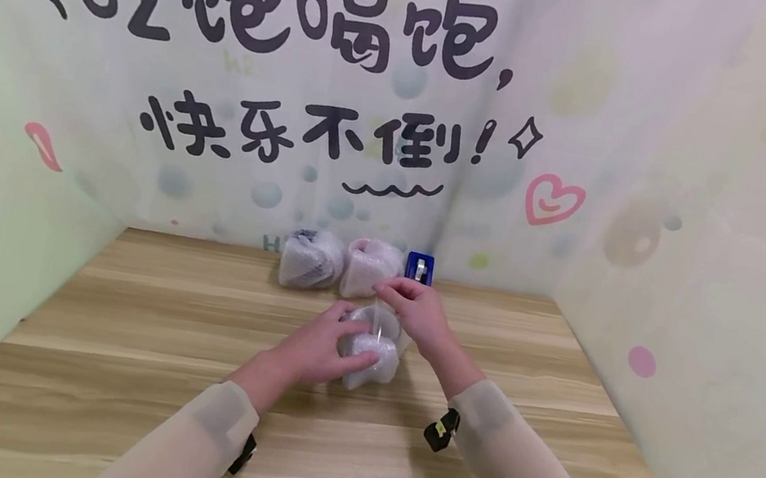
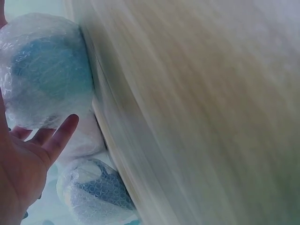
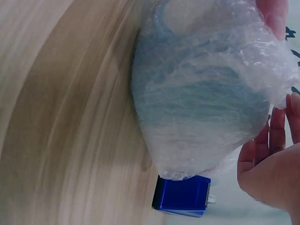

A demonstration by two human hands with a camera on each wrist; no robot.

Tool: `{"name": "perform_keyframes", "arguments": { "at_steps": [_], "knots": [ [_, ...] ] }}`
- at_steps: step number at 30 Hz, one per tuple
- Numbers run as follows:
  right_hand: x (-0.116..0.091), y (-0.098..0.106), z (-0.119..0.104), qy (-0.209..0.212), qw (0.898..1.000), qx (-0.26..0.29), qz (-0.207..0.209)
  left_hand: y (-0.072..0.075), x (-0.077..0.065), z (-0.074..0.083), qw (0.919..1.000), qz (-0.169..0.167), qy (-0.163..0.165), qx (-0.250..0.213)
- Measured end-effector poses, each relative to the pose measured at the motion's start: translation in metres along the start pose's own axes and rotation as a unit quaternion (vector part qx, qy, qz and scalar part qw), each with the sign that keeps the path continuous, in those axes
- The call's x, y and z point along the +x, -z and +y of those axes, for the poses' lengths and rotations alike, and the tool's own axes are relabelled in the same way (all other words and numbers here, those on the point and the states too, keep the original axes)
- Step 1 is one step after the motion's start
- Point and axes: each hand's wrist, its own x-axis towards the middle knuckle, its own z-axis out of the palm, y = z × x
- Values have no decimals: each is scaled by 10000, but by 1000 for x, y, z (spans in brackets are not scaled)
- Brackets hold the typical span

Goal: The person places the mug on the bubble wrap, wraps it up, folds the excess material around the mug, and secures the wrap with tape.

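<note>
A bubble-wrapped bundle (image 1: pixel 371 368) stands on the table, something blue-green showing through its layers (image 3: pixel 201 105). My left hand (image 1: pixel 316 346) holds the bundle from its left side, thumb across the front and fingers over the top. In the left wrist view, fingers of that hand (image 2: pixel 28 164) lie against the wrap. Above the bundle, my right hand (image 1: pixel 414 310) pinches the upper end of a clear strip (image 1: pixel 379 325), seemingly tape, which runs down to the wrap. The right wrist view shows this hand (image 3: pixel 269 164) beside the bundle's top.
Two more bubble-wrapped bundles, one with dark patches (image 1: pixel 311 261) and one pinkish (image 1: pixel 372 264), sit along the back wall. To their right is a blue tape dispenser (image 1: pixel 421 265). Printed cloth walls (image 1: pixel 649 295) enclose the wooden table (image 1: pixel 138 335).
</note>
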Motion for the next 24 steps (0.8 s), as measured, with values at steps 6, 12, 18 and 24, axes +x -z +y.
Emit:
{"name": "perform_keyframes", "arguments": {
  "at_steps": [6,12,18,24],
  "knots": [
    [5,-1,12,-198,9994,-286,-36,0,0,2,10000,30,83,10],
    [10,-1,23,-420,9970,-608,-247,0,1,2,9999,38,117,29],
    [15,3,20,-827,9852,-1486,-194,0,2,0,9998,160,30,-63],
    [17,10,9,241,9655,-2584,-223,2,2,0,9999,97,54,-119]
  ]
}}
